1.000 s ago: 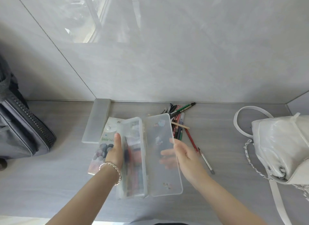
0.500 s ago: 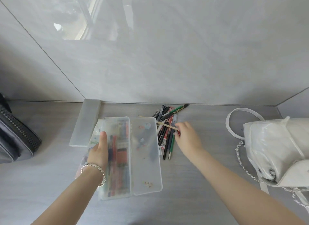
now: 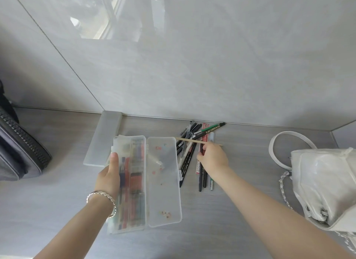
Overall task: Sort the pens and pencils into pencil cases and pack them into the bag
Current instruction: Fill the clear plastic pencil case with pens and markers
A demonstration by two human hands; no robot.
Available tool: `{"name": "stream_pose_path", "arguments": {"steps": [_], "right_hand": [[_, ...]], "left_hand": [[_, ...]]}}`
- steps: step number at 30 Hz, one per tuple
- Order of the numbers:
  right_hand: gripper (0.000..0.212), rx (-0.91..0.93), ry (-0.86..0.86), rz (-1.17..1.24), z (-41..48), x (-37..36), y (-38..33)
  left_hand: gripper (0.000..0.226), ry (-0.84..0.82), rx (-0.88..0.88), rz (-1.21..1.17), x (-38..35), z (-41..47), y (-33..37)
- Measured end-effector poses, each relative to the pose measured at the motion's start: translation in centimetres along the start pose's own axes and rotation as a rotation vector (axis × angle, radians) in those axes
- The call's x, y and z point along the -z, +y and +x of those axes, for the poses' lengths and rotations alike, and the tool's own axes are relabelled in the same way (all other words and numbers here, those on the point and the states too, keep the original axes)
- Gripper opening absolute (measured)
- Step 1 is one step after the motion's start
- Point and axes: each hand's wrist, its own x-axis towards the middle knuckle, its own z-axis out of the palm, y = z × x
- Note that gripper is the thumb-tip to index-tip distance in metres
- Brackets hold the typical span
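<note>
– Grey wood-look table [image 3: 240,229], then. What's biggest around the clear pencil case [image 3: 163,181]?

– A white bag [image 3: 323,185] sits well to the case's right and a dark zipped bag [image 3: 21,152] well to its left. A frosted case [image 3: 104,141], closed, lies at its far left corner.

– And the clear case itself, what's new?

– A second ago it was still being swung open, with the right hand [image 3: 212,158] at its lid. Now it lies flat and fully open. The lid is to the right, and the tray to the left already has pens in it. The right hand has left the lid and gone to the loose pens and pencils [image 3: 187,158], which lie right against the case's right edge.

– Meaning?

– I'd say the case is ready to receive and the next pick is under way. Packing anything into a bag looks some way off.

– And the fingers?

– The left hand [image 3: 108,177] grips the tray's left wall, thumb on top. The right hand's fingers [image 3: 207,148] are curled down onto the pile, tips on a dark pen [image 3: 200,181]. Whether they've actually pinched it, I can't tell.
</note>
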Motion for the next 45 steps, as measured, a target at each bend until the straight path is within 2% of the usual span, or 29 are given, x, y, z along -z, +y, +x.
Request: {"name": "stream_pose_path", "arguments": {"steps": [3,6,9,13,17,22,25,27,31,32,35,38,40,43,45], "right_hand": [[0.032,-0.012,0.036,-0.029,0.3,0.1,0.4],[0.032,-0.056,0.058,-0.083,0.6,0.0,0.4],[0.038,-0.130,0.026,-0.137,0.8,0.2,-0.2],[0.037,-0.224,-0.097,-0.110,1.5,0.7,-1.2],[0.016,-0.202,-0.208,-0.009,1.4,1.3,-1.6],[0.021,-0.222,-0.342,0.278,-0.4,4.0,-1.5],[0.018,-0.118,-0.445,0.159,-3.4,6.4,-1.8],[0.017,0.015,-0.377,0.101,-6.1,7.3,-2.5],[0.006,0.305,-0.220,0.334,-11.9,6.1,-5.4],[0.009,0.369,-0.213,0.352,-12.5,5.0,-5.8],[0.019,0.406,-0.192,0.234,-13.2,1.8,-6.2],[0.016,0.483,0.104,0.048,-13.6,0.0,-5.6],[0.016,0.511,0.284,0.011,-14.0,-0.1,-5.4],[0.016,0.558,0.390,0.018,-13.6,0.0,-5.2],[0.027,0.626,0.393,-0.001,-12.5,-0.1,-4.9]], "left_hand": [[0.051,-0.019,-0.003,0.028,-0.4,0.2,-0.2],[0.064,-0.002,0.002,0.066,-0.7,0.7,-0.6],[0.069,0.015,0.008,0.110,-0.9,1.0,-0.9],[0.067,0.005,-0.002,0.099,-1.2,0.7,-0.5],[0.065,-0.004,-0.002,0.095,-1.6,-0.3,0.1],[0.058,0.002,-0.019,0.119,-2.0,-1.6,0.2],[0.061,-0.020,0.015,0.100,-2.6,-0.7,-0.6],[0.064,-0.031,0.030,0.084,-3.1,-0.2,-1.1],[0.063,-0.036,-0.003,0.039,-4.5,-0.7,-1.2],[0.062,-0.037,-0.020,0.029,-4.7,-0.9,-1.2],[0.061,-0.027,-0.021,0.005,-5.2,-1.3,-1.3],[0.061,-0.036,0.011,-0.048,-5.4,-1.5,-1.2],[0.062,-0.022,0.016,-0.066,-5.4,-1.6,-1.0],[0.047,-0.024,-0.058,-0.071,-5.3,-1.9,-0.4],[0.038,-0.056,-0.112,-0.085,-5.4,-2.3,0.0]]}}
